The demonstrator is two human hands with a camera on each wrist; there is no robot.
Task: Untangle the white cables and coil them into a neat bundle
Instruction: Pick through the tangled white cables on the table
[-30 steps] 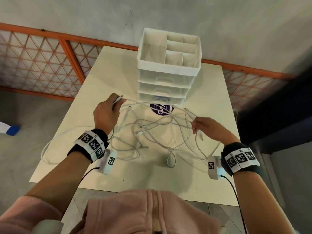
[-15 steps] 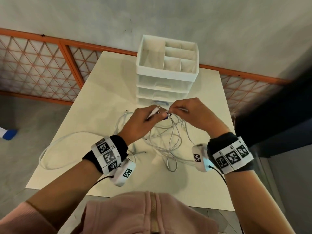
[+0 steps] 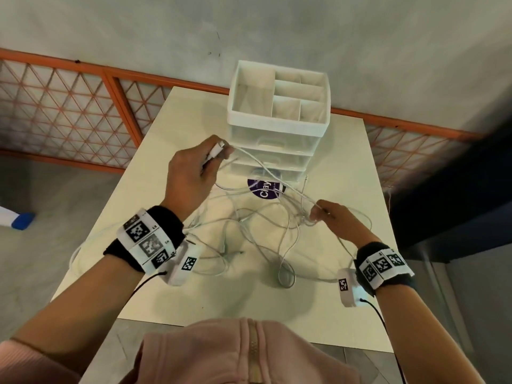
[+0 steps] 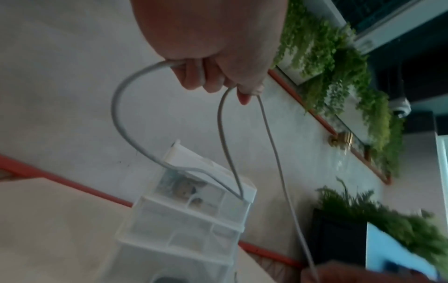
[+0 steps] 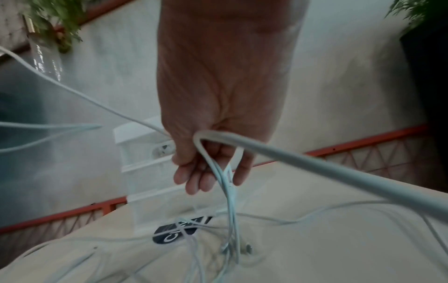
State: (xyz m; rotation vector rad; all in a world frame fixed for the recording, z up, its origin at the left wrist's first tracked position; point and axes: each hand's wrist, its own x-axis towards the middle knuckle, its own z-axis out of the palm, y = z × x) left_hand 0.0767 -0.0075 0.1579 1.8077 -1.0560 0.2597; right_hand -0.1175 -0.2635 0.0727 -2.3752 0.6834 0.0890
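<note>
A tangle of thin white cables lies spread over the middle of the cream table. My left hand is raised at the back left and grips a white connector end; in the left wrist view its curled fingers hold the cable, with loops hanging below. My right hand is lower at the right and pinches several strands. In the right wrist view those strands run down through the fingers. One strand stretches between the two hands.
A white drawer organizer with open top compartments stands at the back of the table, a round purple label in front of it. One cable loop hangs over the left table edge. An orange lattice fence runs behind.
The hands were close together over the tangle half a second ago. Now they have drawn apart: the left up and to the left with the connector, the right down and to the right.
</note>
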